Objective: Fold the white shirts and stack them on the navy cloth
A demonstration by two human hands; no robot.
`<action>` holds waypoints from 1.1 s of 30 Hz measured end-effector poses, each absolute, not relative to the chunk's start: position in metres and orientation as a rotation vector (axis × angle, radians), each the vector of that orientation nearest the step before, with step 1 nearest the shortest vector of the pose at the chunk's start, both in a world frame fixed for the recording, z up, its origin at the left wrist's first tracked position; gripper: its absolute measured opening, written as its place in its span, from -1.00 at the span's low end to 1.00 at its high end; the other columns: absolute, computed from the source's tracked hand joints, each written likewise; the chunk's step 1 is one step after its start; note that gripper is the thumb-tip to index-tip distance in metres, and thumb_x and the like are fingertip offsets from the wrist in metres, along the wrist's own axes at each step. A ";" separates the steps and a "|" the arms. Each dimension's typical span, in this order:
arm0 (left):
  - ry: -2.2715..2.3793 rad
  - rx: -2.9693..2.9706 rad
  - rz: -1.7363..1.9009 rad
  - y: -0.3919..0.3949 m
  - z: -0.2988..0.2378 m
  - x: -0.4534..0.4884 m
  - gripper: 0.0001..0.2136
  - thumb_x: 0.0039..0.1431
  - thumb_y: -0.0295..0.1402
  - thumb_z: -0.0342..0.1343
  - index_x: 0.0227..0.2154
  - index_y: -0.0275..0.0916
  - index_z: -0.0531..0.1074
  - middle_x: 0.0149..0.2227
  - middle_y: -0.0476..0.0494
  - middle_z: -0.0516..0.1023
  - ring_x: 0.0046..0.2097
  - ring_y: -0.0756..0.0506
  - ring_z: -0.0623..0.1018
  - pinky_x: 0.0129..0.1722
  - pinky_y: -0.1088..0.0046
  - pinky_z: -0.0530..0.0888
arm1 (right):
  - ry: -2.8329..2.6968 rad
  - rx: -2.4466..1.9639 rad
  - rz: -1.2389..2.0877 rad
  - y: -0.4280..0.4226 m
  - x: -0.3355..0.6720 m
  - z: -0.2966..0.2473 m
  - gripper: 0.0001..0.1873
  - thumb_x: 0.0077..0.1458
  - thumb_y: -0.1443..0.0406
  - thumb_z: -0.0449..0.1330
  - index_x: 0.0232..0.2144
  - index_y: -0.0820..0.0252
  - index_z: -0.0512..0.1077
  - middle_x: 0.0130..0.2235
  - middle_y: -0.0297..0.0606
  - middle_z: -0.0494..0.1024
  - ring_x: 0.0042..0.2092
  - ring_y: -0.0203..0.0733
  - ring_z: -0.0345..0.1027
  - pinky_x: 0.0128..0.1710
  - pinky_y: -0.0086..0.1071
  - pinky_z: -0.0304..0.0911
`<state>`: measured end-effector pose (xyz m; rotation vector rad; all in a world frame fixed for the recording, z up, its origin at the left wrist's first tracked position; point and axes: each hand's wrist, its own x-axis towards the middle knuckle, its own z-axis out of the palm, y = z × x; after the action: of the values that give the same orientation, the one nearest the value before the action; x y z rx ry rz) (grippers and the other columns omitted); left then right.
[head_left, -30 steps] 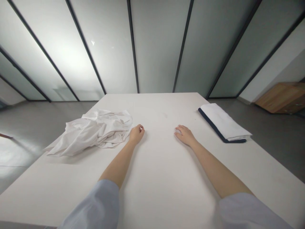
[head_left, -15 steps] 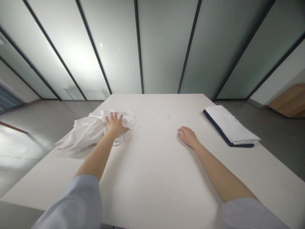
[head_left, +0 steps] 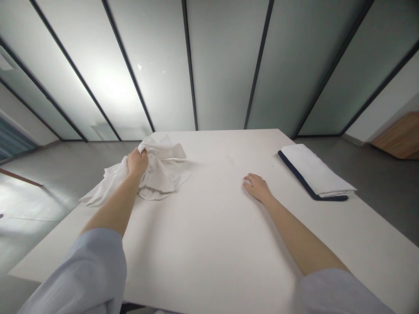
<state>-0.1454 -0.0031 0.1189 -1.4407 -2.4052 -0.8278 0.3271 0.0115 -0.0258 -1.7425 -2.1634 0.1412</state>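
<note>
1. A folded white towel (head_left: 312,170) with a dark blue edge lies at the far right, well apart from both hands.
2. The surface (head_left: 209,235) is white, matte and smooth. Beyond it stand frosted glass panels (head_left: 222,65) in dark frames, over a grey floor (head_left: 65,161).
3. The crumpled white cloth (head_left: 160,172), thin and creased, sits at the far left. The left hand (head_left: 136,161) has its grip pressed together on a raised bunch of it.
4. The right hand (head_left: 257,187) rests palm down right of centre, its grip loosely spread and holding nothing.

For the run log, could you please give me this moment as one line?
left hand: gripping crumpled white cloth garment | right hand: flat on white table | folded white navy-edged towel: untouched
</note>
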 end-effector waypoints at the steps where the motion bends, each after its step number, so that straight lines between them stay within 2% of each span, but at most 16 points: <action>1: -2.319 -1.417 -0.879 0.001 0.133 -0.143 -0.66 0.24 -0.26 -0.19 -0.16 -0.27 0.44 -0.13 -0.35 0.54 -0.03 -0.29 0.48 -0.09 0.24 0.36 | -2.155 -1.743 0.138 0.012 0.326 -0.026 -0.63 0.12 0.23 0.07 -0.05 0.14 0.47 0.13 -0.11 0.41 0.15 0.02 0.24 0.14 -0.12 0.10; 4: -2.069 -1.421 -0.982 0.017 0.175 -0.120 -0.73 0.22 -0.28 -0.12 -0.20 -0.29 0.42 -0.13 -0.32 0.50 0.02 -0.28 0.41 0.03 0.17 0.28 | -2.136 -1.758 0.133 0.011 0.323 -0.026 -0.64 0.12 0.24 0.07 -0.05 0.13 0.47 0.10 -0.11 0.43 0.13 0.01 0.25 0.12 -0.13 0.12; 8: -1.789 -1.773 -0.983 0.038 0.210 -0.049 -0.70 0.23 -0.25 -0.07 -0.08 -0.31 0.37 0.00 -0.30 0.43 0.12 -0.28 0.33 0.14 0.14 0.17 | -2.118 -1.753 0.159 0.010 0.321 -0.025 -0.67 0.11 0.25 0.08 -0.09 0.13 0.48 0.08 -0.11 0.44 0.12 0.01 0.26 0.10 -0.14 0.14; 12: -1.387 -2.591 -0.616 0.038 0.198 0.038 -0.54 0.20 -0.15 -0.01 0.10 -0.29 0.28 0.12 -0.23 0.38 0.16 -0.20 0.33 0.16 0.28 0.19 | -2.001 -1.645 0.255 0.010 0.324 -0.027 -0.65 0.10 0.25 0.06 -0.08 0.19 0.44 0.05 -0.07 0.45 0.09 -0.03 0.28 0.09 -0.20 0.16; 15: -1.192 -2.919 -0.449 0.022 0.163 0.075 -0.49 0.17 -0.10 0.04 0.13 -0.23 0.28 0.16 -0.18 0.38 0.18 -0.17 0.34 0.16 0.34 0.21 | -1.766 -1.611 0.293 0.012 0.331 -0.027 -0.61 0.13 0.26 -0.02 -0.03 0.23 0.37 0.01 -0.02 0.45 0.05 -0.06 0.30 0.03 -0.25 0.21; 21: -1.652 -2.517 -0.628 -0.006 0.078 0.057 -0.66 0.18 -0.22 0.05 -0.01 -0.21 0.42 0.03 -0.25 0.46 0.09 -0.24 0.40 0.11 0.20 0.28 | -1.540 -1.587 0.090 0.011 0.336 -0.019 -0.55 0.07 0.27 -0.02 0.01 0.28 0.32 -0.02 0.04 0.43 0.06 0.05 0.26 0.11 -0.08 0.11; 23: -1.834 -2.324 -0.645 -0.009 0.055 0.038 -0.62 0.19 -0.19 0.04 0.03 -0.19 0.38 0.08 -0.28 0.42 0.12 -0.26 0.37 0.12 0.17 0.27 | -1.674 -1.519 0.071 0.009 0.331 -0.017 -0.52 0.08 0.24 0.00 0.06 0.25 0.29 0.07 0.05 0.39 0.14 0.06 0.19 0.15 -0.06 0.05; 26: -2.025 -2.081 -0.671 -0.011 0.035 0.007 -0.57 0.26 -0.13 -0.08 0.11 -0.18 0.31 0.17 -0.30 0.35 0.20 -0.26 0.30 0.17 0.14 0.20 | -1.979 -1.407 0.080 0.003 0.316 -0.016 -0.40 0.11 0.16 0.04 0.19 0.21 0.18 0.25 0.00 0.22 0.27 0.04 0.01 0.22 -0.06 -0.05; 29: -2.101 -2.055 -0.498 -0.013 0.032 -0.022 -0.61 0.31 -0.14 -0.20 0.03 -0.16 0.38 0.09 -0.28 0.45 0.17 -0.24 0.35 0.20 0.09 0.13 | -2.251 -1.421 0.142 -0.003 0.302 -0.017 -0.27 0.11 0.06 0.08 0.25 0.27 0.09 0.27 0.04 0.19 0.29 0.05 0.01 0.24 -0.08 -0.08; 33: -2.150 -2.055 -0.176 -0.021 0.039 -0.054 -0.56 0.30 -0.10 -0.24 -0.17 -0.21 0.50 -0.13 -0.30 0.58 0.01 -0.25 0.50 0.14 0.08 0.19 | -2.368 -1.571 0.200 -0.009 0.296 -0.014 -0.25 0.11 -0.02 0.09 0.22 0.30 0.16 0.24 0.08 0.25 0.26 0.10 0.07 0.25 0.00 -0.15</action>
<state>-0.0540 -0.0209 0.0389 -2.0549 -2.1504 -0.1764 0.2956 -0.0085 -0.0141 -1.5708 -2.3676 0.1999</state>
